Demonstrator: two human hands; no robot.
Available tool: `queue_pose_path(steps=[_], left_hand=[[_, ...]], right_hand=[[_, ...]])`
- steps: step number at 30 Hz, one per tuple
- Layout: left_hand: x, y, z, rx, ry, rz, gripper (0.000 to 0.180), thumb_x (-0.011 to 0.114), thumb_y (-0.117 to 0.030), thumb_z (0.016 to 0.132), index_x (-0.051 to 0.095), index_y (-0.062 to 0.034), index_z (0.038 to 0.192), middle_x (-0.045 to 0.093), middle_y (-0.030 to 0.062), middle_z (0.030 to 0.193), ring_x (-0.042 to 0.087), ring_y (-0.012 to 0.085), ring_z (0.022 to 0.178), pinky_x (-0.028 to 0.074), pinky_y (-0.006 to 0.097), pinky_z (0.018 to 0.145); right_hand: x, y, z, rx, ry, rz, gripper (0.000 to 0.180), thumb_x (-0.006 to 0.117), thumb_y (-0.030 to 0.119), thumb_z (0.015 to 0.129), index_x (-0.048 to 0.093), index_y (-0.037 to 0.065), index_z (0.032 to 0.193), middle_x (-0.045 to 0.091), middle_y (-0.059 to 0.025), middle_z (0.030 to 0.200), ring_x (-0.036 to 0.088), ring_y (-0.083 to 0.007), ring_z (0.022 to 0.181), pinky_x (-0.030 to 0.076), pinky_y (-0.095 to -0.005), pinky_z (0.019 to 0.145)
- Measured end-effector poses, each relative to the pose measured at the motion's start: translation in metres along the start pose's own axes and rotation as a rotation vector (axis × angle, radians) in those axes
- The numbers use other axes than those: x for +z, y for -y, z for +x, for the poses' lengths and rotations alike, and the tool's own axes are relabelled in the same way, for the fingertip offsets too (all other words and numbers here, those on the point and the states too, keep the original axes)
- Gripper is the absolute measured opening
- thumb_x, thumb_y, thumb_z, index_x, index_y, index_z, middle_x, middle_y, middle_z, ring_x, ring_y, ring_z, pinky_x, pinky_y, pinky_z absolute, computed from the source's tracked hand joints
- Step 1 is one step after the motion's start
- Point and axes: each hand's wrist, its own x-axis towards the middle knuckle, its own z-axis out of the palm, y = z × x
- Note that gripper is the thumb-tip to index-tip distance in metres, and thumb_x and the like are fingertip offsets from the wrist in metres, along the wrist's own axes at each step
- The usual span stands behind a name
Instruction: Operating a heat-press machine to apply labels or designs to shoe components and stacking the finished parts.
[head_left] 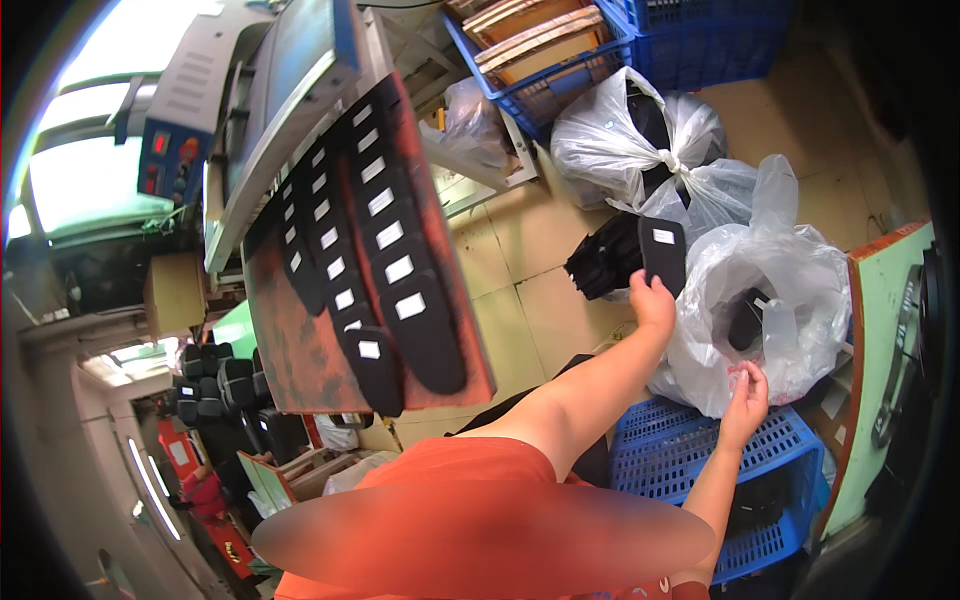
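You have the black pad with a white label raised just left of the open plastic bag, its lower end gripped by the closed fingers of your left hand. Your right hand has its fingers pinched together on the bag's near rim. Inside that bag lies a dark piece. Left of it sits a black bundle, beyond it a tied plastic bag, on its near side a blue basket. Well left of it, labelled black pads lie in rows on a reddish surface.
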Motion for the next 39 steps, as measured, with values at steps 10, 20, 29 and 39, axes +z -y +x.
queue_pose_path(steps=[10, 20, 29, 39], left_hand=[[-0.210, -0.029, -0.125, 0.338, 0.698, -0.037, 0.024, 0.055, -0.011, 0.085, 0.051, 0.0025, 0.105, 0.060, 0.0181, 0.093, 0.059, 0.0275, 0.087, 0.046, 0.036, 0.078], [-0.402, -0.115, 0.017, 0.868, 0.283, 0.008, 0.007, 0.057, -0.005, 0.084, 0.058, -0.0006, 0.089, 0.058, 0.0055, 0.078, 0.055, 0.0115, 0.072, 0.046, 0.026, 0.064], [-0.365, -0.222, 0.227, 0.635, -0.084, 0.462, 0.040, 0.063, -0.024, 0.080, 0.054, 0.0098, 0.099, 0.060, 0.0285, 0.098, 0.060, 0.0400, 0.092, 0.048, 0.042, 0.081], [-0.386, -0.215, 0.237, 0.063, 0.878, 0.165, 0.020, 0.062, -0.024, 0.084, 0.061, -0.0052, 0.089, 0.060, 0.0047, 0.074, 0.058, 0.0156, 0.061, 0.044, 0.029, 0.050]], right_hand=[[0.034, 0.109, -0.098, 0.189, 0.309, 0.811, 0.034, 0.056, 0.010, 0.089, 0.046, 0.002, 0.121, 0.056, -0.0075, 0.113, 0.055, -0.0164, 0.099, 0.044, -0.0328, 0.088], [0.127, 0.220, -0.184, 0.013, 0.605, 0.626, 0.026, 0.055, 0.003, 0.085, 0.051, -0.001, 0.111, 0.058, -0.0106, 0.108, 0.057, -0.0188, 0.096, 0.044, -0.0306, 0.087], [0.243, 0.248, -0.158, -0.689, 0.264, -0.304, 0.038, 0.076, 0.010, 0.062, 0.051, 0.004, 0.090, 0.047, -0.0136, 0.112, 0.042, -0.0336, 0.107, 0.035, -0.0458, 0.089], [0.282, 0.275, -0.124, -0.715, 0.169, -0.161, 0.043, 0.076, 0.005, 0.059, 0.045, 0.007, 0.089, 0.034, -0.0237, 0.134, 0.035, -0.0398, 0.120, 0.029, -0.0474, 0.099]])
